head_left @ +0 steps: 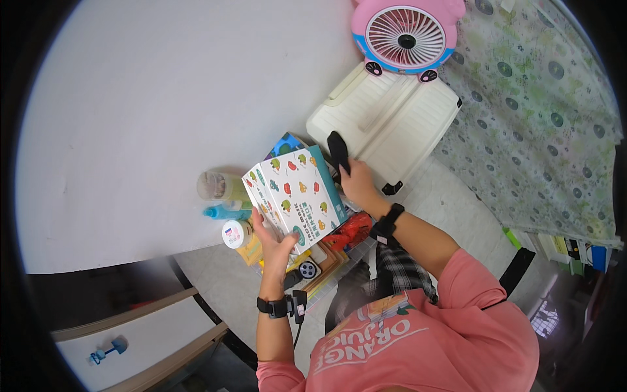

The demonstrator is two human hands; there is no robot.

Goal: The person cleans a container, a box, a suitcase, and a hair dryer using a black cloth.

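Note:
My left hand (273,245) grips the lower left edge of a white face mask box (302,196) with small coloured cartoon prints and a teal side. The thumb lies on the box's front and the fingers are along its side. The box is tilted above a crowd of small goods. In my right hand (358,183) is a black paddle-shaped object (337,150), its rounded end pointing up and away from me, just beyond the box's right edge. Whether it has bristles cannot be seen. Behind the box shows part of a blue patterned package (285,145).
Left of the box stand a clear jar (219,186), a light-blue bottle (225,212) and a white-lidded tub (236,233). A red plastic bag (353,231) lies below it. A cream storage box lid (411,127) bears a pink fan (406,39). A patterned curtain (522,98) hangs right.

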